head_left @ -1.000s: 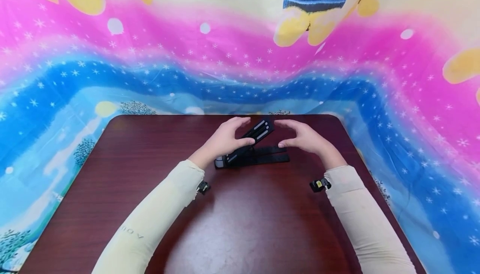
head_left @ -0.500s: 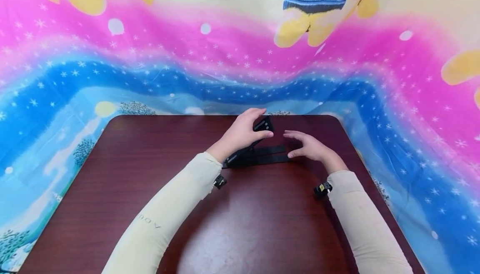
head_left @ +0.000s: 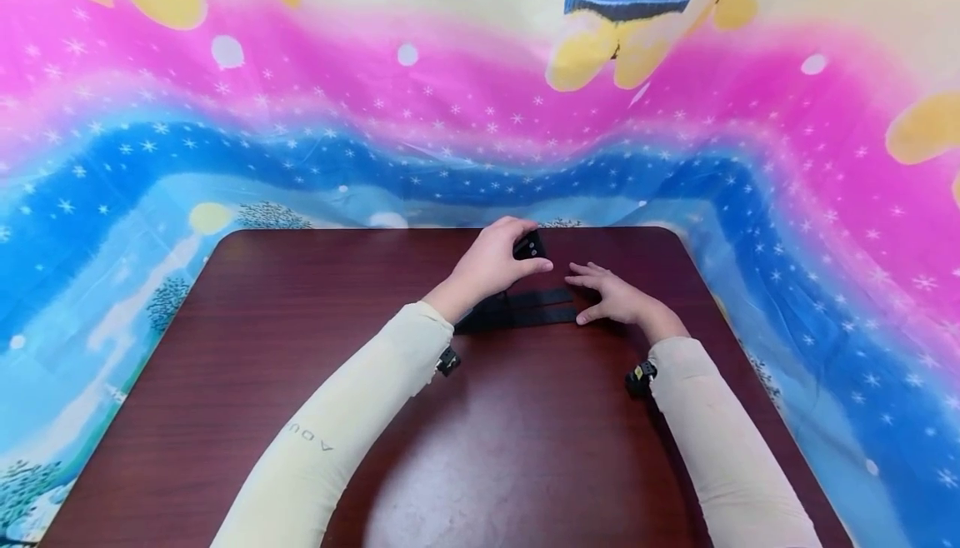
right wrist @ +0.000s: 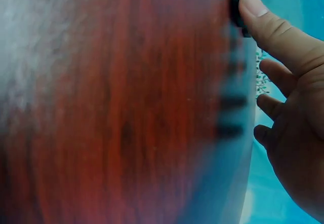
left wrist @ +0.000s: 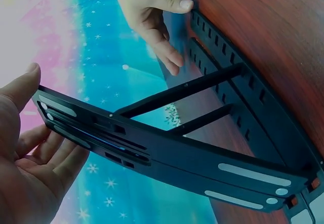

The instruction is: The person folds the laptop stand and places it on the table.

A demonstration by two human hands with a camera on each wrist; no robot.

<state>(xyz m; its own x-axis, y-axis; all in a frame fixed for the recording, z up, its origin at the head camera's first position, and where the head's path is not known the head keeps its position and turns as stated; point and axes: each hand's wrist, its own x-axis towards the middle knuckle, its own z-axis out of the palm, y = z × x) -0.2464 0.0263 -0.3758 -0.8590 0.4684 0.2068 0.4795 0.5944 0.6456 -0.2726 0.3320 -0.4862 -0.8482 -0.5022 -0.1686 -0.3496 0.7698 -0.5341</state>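
A black folding laptop stand with grey pads stands unfolded near the table's far side. Two notched base rails lie on the table, and two struts hold the upper frame at a slant. My left hand holds the raised end of that frame, thumb on one edge and fingers on the other. At the free end of the base is my right hand. Its thumb touches or nearly touches the tip of one rail, while the other fingers are relaxed and spread apart. My left hand hides part of the stand in the head view.
The dark red wooden table has rounded far corners. Behind and beside it hangs a colourful printed cloth. A small black camera sits on each wrist.
My left hand has moved right and up along the stand to the raised end, taking hold there. My right hand has shifted slightly right and nearer, lowering to the base rail's end.
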